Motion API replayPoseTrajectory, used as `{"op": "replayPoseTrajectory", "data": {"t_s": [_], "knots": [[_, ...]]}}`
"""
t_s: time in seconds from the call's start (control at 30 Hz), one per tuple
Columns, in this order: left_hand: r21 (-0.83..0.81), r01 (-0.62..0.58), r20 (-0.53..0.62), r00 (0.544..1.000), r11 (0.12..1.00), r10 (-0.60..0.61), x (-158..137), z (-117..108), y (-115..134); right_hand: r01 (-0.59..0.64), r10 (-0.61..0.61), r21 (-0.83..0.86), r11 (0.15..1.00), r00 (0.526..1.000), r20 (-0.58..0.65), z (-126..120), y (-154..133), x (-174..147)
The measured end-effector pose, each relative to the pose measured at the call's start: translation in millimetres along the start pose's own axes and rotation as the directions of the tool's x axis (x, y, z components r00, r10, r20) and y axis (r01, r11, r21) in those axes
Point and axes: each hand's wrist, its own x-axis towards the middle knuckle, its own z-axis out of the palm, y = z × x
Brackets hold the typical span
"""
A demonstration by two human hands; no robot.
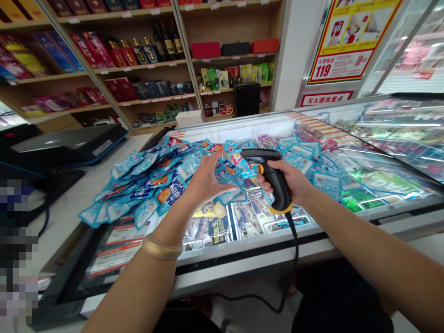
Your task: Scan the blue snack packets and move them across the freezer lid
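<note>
My right hand (291,180) is wrapped round the handle of a black and yellow barcode scanner (277,185), its head pointing left and its cable hanging down. To the left of it, my left hand (210,180), with a gold bangle (162,247) on the wrist, is over the packets, thumb and fingers apart in a curve. Just beyond its fingertips, below the scanner head, lies a bright red, yellow and blue packet (239,163). A large heap of light-blue snack packets (173,192) lies around and left of this hand. More blue packets (305,155) lie to the right.
Packets rest on a glass-topped freezer (249,252) with bagged goods inside. A counter (69,185) with a black device (76,143) stands left. Behind are shelves (145,64) of boxes and bottles, and a white pillar (298,51). The scanner cable (294,259) loops below the front edge.
</note>
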Motion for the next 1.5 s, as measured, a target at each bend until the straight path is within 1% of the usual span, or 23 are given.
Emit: {"op": "replayPoseTrajectory", "data": {"t_s": [0.13, 0.17, 0.23, 0.3, 0.37, 0.43, 0.5, 0.57, 0.67, 0.77, 0.83, 0.9, 0.97, 1.07, 1.17, 1.3, 1.5], "knots": [[-0.071, 0.136, 0.081, 0.988, 0.988, -0.13, 2, -4, 4, 0.008, -0.008, -0.004, 1.0, 1.0, 0.015, -1, 0, 0], [-0.112, 0.161, 0.083, 0.985, 0.981, -0.153, 2, -5, 4, 0.008, -0.008, -0.004, 1.0, 1.0, 0.015, -1, 0, 0], [-0.246, 0.213, 0.04, 0.977, 0.945, -0.21, 3, -8, 4, 0.006, -0.006, -0.004, 1.0, 1.0, 0.018, -1, 0, 0], [-0.43, 0.262, -0.025, 0.953, 0.864, -0.302, 4, -9, 3, 0.008, -0.007, -0.006, 1.0, 1.0, 0.028, -2, 0, 0], [-0.587, 0.304, -0.044, 0.914, 0.751, -0.404, 5, -9, 3, 0.014, -0.013, -0.006, 1.0, 0.999, 0.04, -2, 0, -1], [-0.668, 0.361, -0.006, 0.872, 0.651, -0.49, 6, -8, 4, 0.017, -0.017, -0.002, 1.0, 0.999, 0.046, -2, 0, -1], [-0.681, 0.418, 0.037, 0.84, 0.602, -0.541, 7, -7, 6, 0.013, -0.013, 0.0, 1.0, 0.999, 0.047, -1, 0, -2], [-0.668, 0.438, 0.037, 0.827, 0.601, -0.561, 7, -5, 9, 0.009, -0.01, 0.005, 1.0, 0.999, 0.049, 0, 0, -3], [-0.673, 0.419, 0.024, 0.836, 0.609, -0.548, 6, -2, 13, 0.006, -0.007, 0.017, 1.0, 0.998, 0.061, 1, 0, -3], [-0.731, 0.406, 0.074, 0.846, 0.549, -0.528, 5, -2, 16, -0.003, 0.003, 0.011, 1.0, 0.997, 0.078, 1, 0, -4], [-0.753, 0.388, 0.094, 0.862, 0.532, -0.497, 4, -3, 16, 0.0, 0.0, 0.001, 1.0, 0.996, 0.088, 0, 0, -4], [-0.743, 0.351, 0.057, 0.881, 0.57, -0.469, 4, -2, 16, 0.012, -0.011, -0.004, 1.0, 0.995, 0.096, 0, -1, -4], [-0.706, 0.289, -0.029, 0.9, 0.647, -0.434, 4, 1, 14, 0.022, -0.021, -0.005, 1.0, 0.995, 0.101, 0, -1, -5], [-0.6, 0.177, -0.171, 0.924, 0.78, -0.342, 5, 8, 11, 0.026, -0.023, -0.02, 0.999, 0.994, 0.104, 2, -1, -6], [-0.47, 0.116, -0.248, 0.934, 0.875, -0.257, 5, 14, 9, 0.0, 0.005, -0.049, 0.999, 0.995, 0.099, 3, -1, -7], [-0.37, 0.102, -0.264, 0.941, 0.924, -0.21, 5, 17, 9, -0.022, 0.029, -0.071, 0.997, 0.995, 0.099, 4, -1, -6], [-0.351, 0.089, -0.274, 0.942, 0.932, -0.193, 4, 18, 9, -0.008, 0.023, -0.113, 0.994, 0.991, 0.131, 2, 2, -4]]}}
